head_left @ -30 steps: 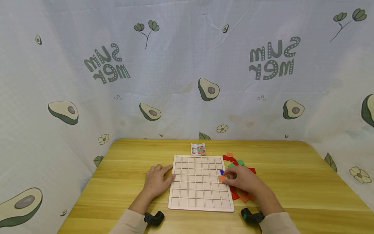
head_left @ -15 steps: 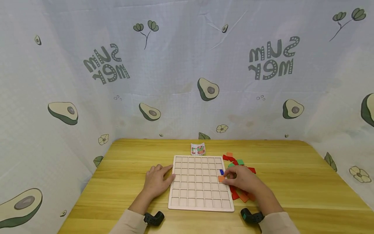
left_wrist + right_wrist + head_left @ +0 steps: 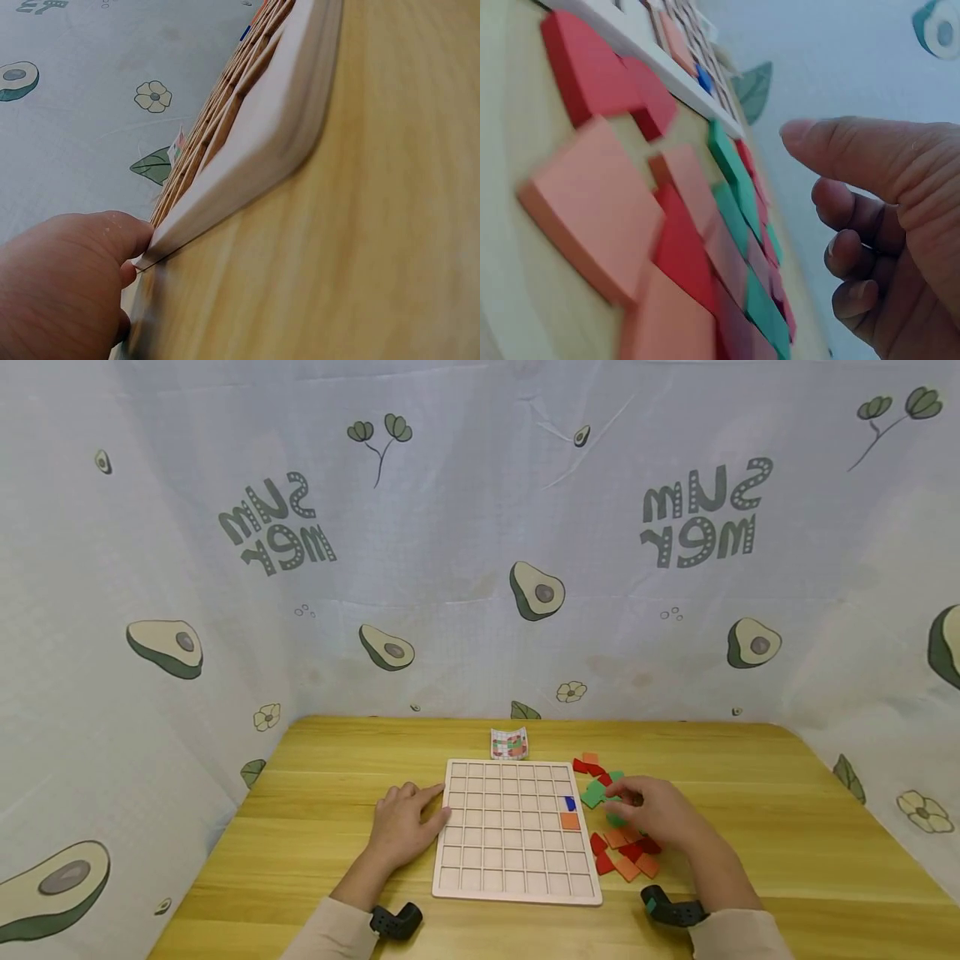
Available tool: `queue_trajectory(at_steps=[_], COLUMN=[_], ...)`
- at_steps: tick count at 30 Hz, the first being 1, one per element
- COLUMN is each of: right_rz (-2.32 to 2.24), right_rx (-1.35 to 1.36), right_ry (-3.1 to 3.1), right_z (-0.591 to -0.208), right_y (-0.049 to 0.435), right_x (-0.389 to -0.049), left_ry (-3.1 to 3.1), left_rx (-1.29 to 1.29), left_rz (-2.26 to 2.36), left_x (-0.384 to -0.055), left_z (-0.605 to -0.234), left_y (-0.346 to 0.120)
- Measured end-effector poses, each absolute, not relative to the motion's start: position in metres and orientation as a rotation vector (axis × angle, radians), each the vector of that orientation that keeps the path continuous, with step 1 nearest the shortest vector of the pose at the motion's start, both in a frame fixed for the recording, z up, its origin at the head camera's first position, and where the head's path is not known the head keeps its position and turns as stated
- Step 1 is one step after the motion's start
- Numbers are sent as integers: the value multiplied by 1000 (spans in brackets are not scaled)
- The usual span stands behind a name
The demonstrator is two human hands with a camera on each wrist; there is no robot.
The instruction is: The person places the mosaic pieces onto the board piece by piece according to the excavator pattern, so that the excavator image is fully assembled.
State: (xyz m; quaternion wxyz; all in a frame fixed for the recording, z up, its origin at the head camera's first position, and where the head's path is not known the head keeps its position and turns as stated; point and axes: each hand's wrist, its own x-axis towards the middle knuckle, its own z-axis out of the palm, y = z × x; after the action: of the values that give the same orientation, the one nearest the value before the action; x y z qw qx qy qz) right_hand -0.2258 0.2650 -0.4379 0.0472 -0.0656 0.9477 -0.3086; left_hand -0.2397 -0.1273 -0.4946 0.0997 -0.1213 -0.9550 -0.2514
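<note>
A pale wooden grid board (image 3: 501, 837) lies flat on the table. My left hand (image 3: 403, 825) touches its left edge with thumb and forefinger; in the left wrist view the thumb (image 3: 124, 234) lies against the rim. An orange square tile (image 3: 570, 821) sits in a cell of the right column, with a blue piece (image 3: 571, 804) in the cell above. My right hand (image 3: 660, 810) hovers over the green tiles (image 3: 594, 794) right of the board. Its fingers are loosely bent with nothing between them, as the right wrist view also shows.
Red and orange tiles (image 3: 648, 864) lie heaped by the board's lower right side. More red tiles (image 3: 581, 766) are near its upper right corner. Behind the board stands a small printed pattern card (image 3: 509, 744). A patterned cloth (image 3: 465, 527) hangs beyond the table.
My right hand has let go of the orange tile, which now lies in its cell, and has moved right over the loose tiles. My left hand has stayed at the board's edge.
</note>
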Motion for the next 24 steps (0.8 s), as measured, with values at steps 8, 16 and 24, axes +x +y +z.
queue_trajectory(at_steps=[8,16,24], right_rz=[-850,-760,-699], right_rx=[-86,-139,-12], right_ry=[2939,3093,3150], right_z=[-442,-459,-467], right_y=[293,293,283], right_x=[-226,-236,-241], left_ry=[-2818,-2823,-2825], left_rx=[-377,-368,-359], left_rz=[-725,-722,-732], left_x=[-241,-242,-241], left_z=[-494,-496,-496], left_y=[-126,-127,-126])
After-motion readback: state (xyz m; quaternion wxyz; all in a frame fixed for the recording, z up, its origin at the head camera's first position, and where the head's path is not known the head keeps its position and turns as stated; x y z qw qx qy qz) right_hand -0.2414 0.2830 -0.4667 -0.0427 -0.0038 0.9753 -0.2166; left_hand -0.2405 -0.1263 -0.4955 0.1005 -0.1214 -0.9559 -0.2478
